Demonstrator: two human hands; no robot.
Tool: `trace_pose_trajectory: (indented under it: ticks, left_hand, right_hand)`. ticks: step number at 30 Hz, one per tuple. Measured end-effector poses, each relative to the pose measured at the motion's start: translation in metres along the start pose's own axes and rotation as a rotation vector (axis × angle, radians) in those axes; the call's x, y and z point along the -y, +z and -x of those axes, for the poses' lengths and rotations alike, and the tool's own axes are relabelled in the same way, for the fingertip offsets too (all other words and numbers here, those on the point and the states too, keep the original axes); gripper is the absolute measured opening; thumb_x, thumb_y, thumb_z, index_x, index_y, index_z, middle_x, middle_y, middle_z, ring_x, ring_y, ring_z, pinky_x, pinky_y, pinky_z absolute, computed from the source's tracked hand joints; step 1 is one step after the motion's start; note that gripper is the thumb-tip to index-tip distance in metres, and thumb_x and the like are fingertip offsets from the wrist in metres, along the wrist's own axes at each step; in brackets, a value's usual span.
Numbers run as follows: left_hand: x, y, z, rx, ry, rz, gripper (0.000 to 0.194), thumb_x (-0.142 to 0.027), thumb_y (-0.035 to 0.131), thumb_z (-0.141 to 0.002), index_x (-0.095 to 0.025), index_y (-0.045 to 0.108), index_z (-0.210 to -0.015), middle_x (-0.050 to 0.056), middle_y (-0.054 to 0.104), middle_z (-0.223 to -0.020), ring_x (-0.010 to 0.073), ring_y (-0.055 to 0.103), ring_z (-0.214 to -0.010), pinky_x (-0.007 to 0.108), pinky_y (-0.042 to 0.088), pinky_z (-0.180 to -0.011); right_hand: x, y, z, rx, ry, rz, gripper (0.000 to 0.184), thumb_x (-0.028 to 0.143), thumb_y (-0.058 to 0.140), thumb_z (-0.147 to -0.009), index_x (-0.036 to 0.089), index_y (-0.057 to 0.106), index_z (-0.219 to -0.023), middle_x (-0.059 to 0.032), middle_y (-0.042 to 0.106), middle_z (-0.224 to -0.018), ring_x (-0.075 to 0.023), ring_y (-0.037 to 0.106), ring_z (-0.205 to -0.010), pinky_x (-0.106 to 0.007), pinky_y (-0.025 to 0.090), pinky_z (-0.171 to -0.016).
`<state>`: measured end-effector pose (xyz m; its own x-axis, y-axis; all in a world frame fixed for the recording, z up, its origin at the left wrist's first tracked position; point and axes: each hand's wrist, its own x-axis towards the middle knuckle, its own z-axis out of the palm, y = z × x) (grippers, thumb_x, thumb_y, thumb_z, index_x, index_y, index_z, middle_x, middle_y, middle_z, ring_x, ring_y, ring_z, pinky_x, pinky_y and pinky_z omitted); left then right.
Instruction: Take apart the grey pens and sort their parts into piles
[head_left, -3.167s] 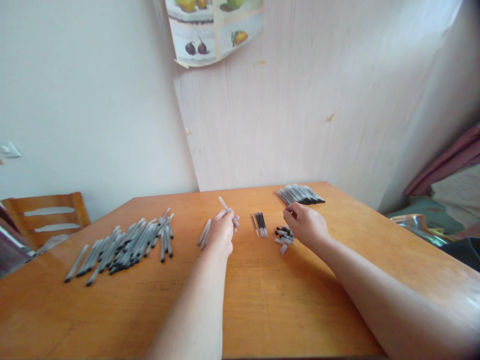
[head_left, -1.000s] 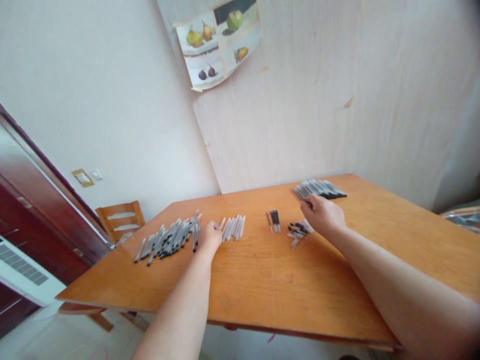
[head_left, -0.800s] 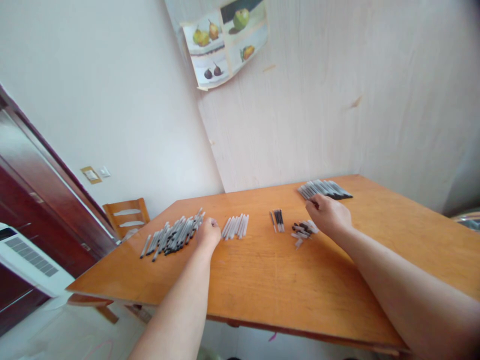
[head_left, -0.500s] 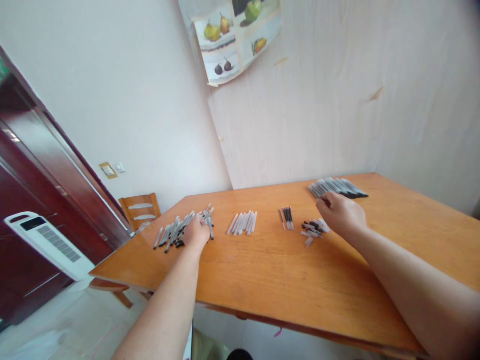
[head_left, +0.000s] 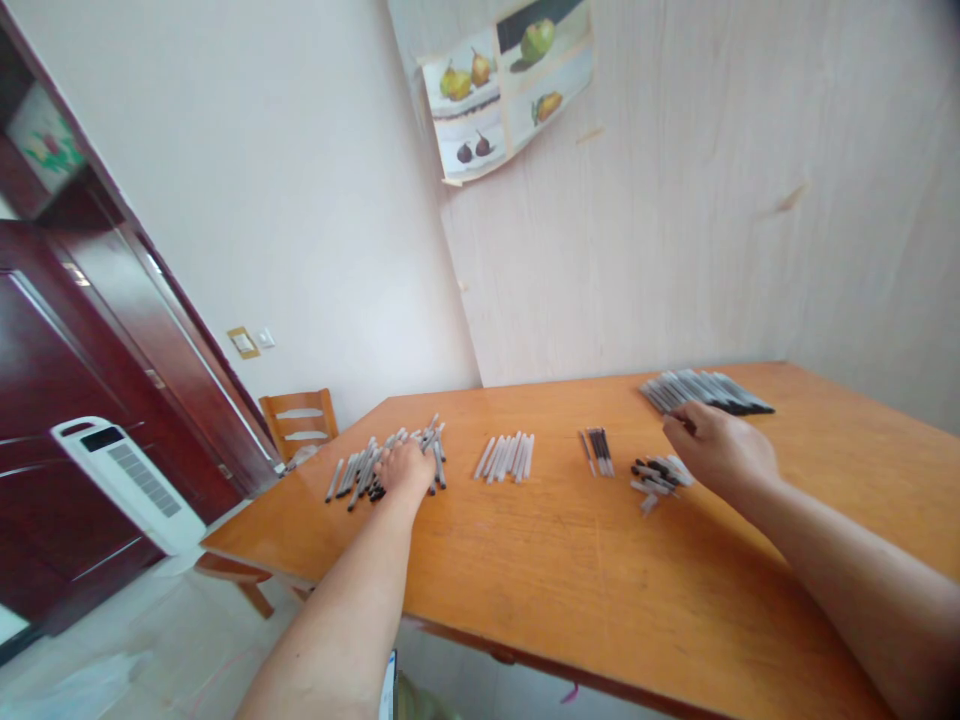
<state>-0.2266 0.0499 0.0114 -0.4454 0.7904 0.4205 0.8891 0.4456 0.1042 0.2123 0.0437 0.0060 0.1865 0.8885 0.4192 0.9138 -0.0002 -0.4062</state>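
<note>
At the left of the table, my left hand (head_left: 406, 467) rests over a loose pile of clear-barrelled pens with black ends (head_left: 360, 468), its fingers spread onto them. My right hand (head_left: 720, 445) is closed at the near edge of a long row of similar pens (head_left: 701, 388) at the back right. Whatever its fingers pinch is hidden. Beneath and left of that hand lies a small heap of black and clear pen caps (head_left: 655, 476). Between the hands are a row of whitish clear tubes (head_left: 506, 457) and a few thin dark refills (head_left: 599, 451).
Everything lies on an orange-brown wooden table (head_left: 525, 560), its back edge against the wall. A wooden chair (head_left: 301, 422) stands beyond its left end. A white upright appliance (head_left: 131, 485) is on the floor near the dark red door (head_left: 67, 400).
The camera view has turned slightly left, so the table and things appear farther right. My left hand has loosened and spread over the pens. My right hand stays closed by the back row.
</note>
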Motion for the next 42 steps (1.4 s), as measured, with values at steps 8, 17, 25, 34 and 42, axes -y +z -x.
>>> trace_pose_trajectory:
  ticks: [8,17,25,34,42]
  left_hand:
    - [-0.005,0.007,-0.016,0.066,-0.046,-0.047,0.027,-0.036,0.051,-0.078,-0.022,0.072,-0.089,0.017,0.066,-0.112,0.0377,0.049,-0.116,0.052,0.035,-0.09]
    - [-0.019,-0.012,0.0,-0.138,0.113,0.112,0.027,-0.036,0.045,-0.085,-0.021,0.066,-0.092,0.016,0.068,-0.096,0.0331,0.058,-0.1,0.047,0.038,-0.087]
    - [-0.091,-0.037,0.1,-0.029,0.565,0.724,0.013,-0.028,0.057,-0.082,-0.024,0.065,-0.092,0.009,0.068,-0.093,0.0251,0.059,-0.091,0.036,0.041,-0.085]
    - [-0.114,-0.034,0.139,-0.202,0.718,0.761,0.013,-0.023,0.051,-0.088,-0.021,0.059,-0.099,0.008,0.065,-0.095,0.0236,0.057,-0.093,0.04,0.043,-0.084]
    - [-0.11,-0.028,0.139,-0.129,0.754,0.807,0.016,-0.026,0.049,-0.09,-0.02,0.062,-0.098,0.007,0.065,-0.092,0.0215,0.058,-0.09,0.037,0.044,-0.082]
  right_hand:
    - [0.001,-0.001,0.001,0.002,0.017,0.018,0.036,0.047,0.039,-0.085,0.023,0.066,-0.081,-0.0067,0.068,-0.085,-0.0198,0.058,-0.069,-0.027,0.027,-0.051]
    - [0.011,-0.003,0.003,-0.085,0.038,-0.195,0.033,0.044,0.044,-0.083,0.02,0.067,-0.079,-0.0053,0.064,-0.072,-0.0174,0.054,-0.066,-0.026,0.032,-0.056]
    - [0.041,0.002,0.023,0.385,0.15,-1.088,0.049,0.057,0.043,-0.086,0.013,0.061,-0.096,-0.0048,0.062,-0.069,-0.0093,0.046,-0.048,-0.021,0.031,-0.043]
    - [0.045,-0.002,0.025,0.472,0.179,-1.405,0.029,0.043,0.065,-0.078,0.017,0.054,-0.075,0.0007,0.058,-0.062,-0.0044,0.041,-0.043,-0.018,0.026,-0.038]
    - [0.048,-0.001,0.026,0.518,0.081,-1.354,0.031,0.044,0.066,-0.077,0.017,0.051,-0.074,0.0011,0.059,-0.061,-0.0037,0.04,-0.041,-0.018,0.021,-0.037]
